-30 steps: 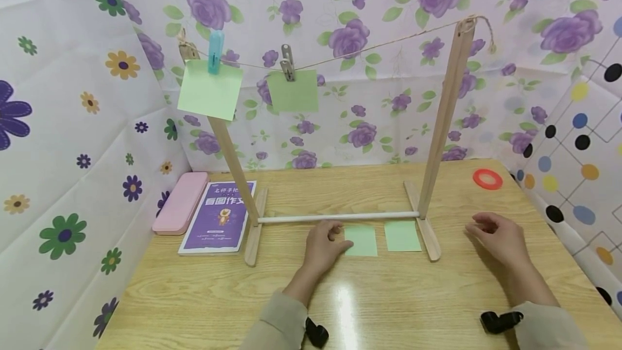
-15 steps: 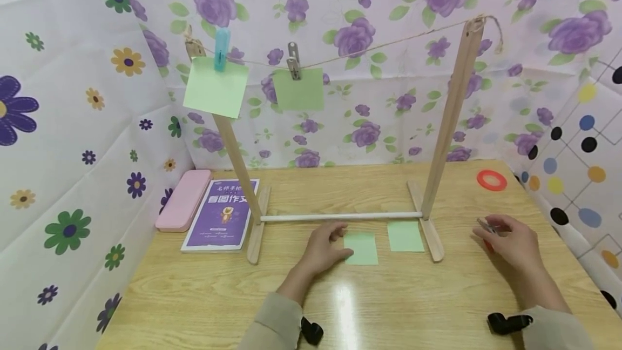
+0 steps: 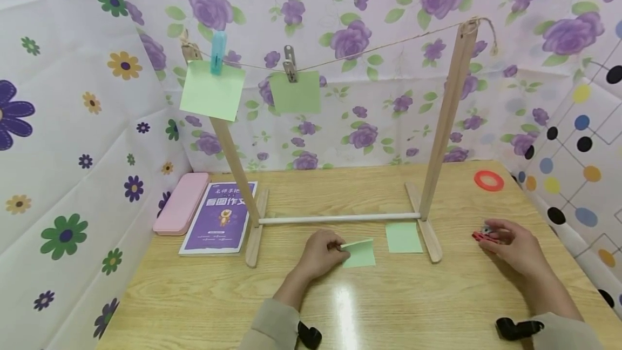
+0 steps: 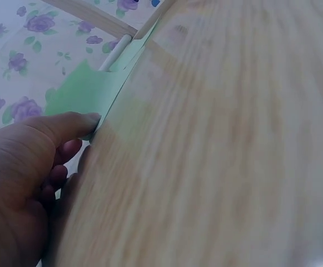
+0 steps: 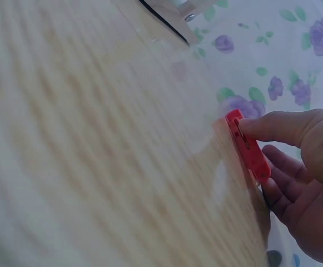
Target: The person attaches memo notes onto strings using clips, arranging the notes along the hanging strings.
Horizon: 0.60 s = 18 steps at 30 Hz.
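My left hand (image 3: 322,255) pinches the left edge of a light green sticky note (image 3: 359,255) on the table; its far edge bends up. In the left wrist view the thumb (image 4: 75,123) lies on that note (image 4: 86,89). A second green note (image 3: 404,238) lies flat to its right. At the right, my right hand (image 3: 517,247) holds a red plastic clothespin (image 3: 484,237) low over the table, thumb against its side (image 5: 247,146). A grey metal clip (image 3: 486,228) shows beside it, partly hidden by the fingers.
A wooden stand (image 3: 449,123) carries a sagging string (image 3: 379,47). A blue clothespin (image 3: 218,53) and a metal clip (image 3: 290,64) hold green notes on it. A purple book (image 3: 218,220) and pink case (image 3: 182,204) sit left; a red ring (image 3: 488,181) lies back right.
My left hand has drawn the near note slightly toward me, and its far edge has lifted. In my right hand a metal clip, then the red clothespin, has come into sight.
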{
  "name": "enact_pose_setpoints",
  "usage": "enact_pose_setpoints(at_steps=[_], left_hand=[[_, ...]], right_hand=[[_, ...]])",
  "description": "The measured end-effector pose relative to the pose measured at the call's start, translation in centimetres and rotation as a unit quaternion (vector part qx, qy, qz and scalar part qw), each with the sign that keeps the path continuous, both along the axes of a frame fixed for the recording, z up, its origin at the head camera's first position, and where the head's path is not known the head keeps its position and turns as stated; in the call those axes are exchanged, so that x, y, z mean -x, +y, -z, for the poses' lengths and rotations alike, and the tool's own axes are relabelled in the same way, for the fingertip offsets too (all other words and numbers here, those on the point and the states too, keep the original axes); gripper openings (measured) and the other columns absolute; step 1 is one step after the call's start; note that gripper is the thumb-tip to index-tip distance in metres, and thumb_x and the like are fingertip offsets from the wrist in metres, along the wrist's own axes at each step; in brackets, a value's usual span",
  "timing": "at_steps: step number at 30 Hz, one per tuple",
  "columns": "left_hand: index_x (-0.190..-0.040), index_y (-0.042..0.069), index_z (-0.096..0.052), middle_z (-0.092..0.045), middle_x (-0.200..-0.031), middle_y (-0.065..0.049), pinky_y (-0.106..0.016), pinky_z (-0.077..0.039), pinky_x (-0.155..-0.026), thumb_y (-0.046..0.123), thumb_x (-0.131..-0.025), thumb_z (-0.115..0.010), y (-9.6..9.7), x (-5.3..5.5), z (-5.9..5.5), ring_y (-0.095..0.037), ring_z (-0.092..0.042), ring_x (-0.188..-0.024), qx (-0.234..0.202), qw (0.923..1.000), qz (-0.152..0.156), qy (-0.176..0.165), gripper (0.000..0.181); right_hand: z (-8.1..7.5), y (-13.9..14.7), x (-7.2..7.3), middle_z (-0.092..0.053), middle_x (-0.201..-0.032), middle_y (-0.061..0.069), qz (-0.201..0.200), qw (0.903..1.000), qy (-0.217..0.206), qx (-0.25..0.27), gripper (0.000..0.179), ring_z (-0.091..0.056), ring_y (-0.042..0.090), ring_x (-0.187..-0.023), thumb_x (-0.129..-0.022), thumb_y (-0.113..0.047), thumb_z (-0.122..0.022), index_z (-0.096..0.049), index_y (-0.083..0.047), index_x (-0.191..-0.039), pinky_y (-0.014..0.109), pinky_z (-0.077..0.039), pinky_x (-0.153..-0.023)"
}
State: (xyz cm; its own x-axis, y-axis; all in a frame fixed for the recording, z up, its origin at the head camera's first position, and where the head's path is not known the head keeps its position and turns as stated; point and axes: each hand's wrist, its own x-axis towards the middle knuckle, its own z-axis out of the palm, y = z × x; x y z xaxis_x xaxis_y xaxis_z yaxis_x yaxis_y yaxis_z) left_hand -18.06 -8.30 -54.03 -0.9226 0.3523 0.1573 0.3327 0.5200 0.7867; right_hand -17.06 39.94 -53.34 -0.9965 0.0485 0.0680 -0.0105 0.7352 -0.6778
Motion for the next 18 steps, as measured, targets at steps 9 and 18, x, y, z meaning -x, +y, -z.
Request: enact_pose_setpoints(at_steps=[9,18], left_hand=[[-0.094,0.017,-0.078,-0.066,-0.085,0.012,-0.026,-0.046,-0.077,0.018,-0.086,-0.082,0.0,-0.4,0.3,-0.009,-0.055,-0.082,-0.006,0.9996,-0.012,0.025,0.009],[-0.094,0.018,-0.078,-0.067,-0.085,0.014,-0.027,-0.047,-0.077,0.019,-0.086,-0.082,0.0,-0.4,0.3,-0.009,-0.056,-0.083,-0.007,0.9994,-0.016,0.029,0.009]], right_hand=[[-0.6,1.4,-0.9,-0.065,-0.116,0.025,-0.011,0.9986,-0.049,-0.020,0.075,-0.059,0.014,-0.091,-0.083,-0.046,-0.084,-0.052,0.004,-0.129,0.018,-0.048,-0.065],[-0.4,2.4,-1.4,-0.065,-0.108,0.018,-0.043,0.9954,-0.031,-0.079,0.053,-0.055,0.021,-0.088,-0.085,-0.043,-0.083,-0.071,-0.001,-0.115,0.027,-0.046,-0.067]])
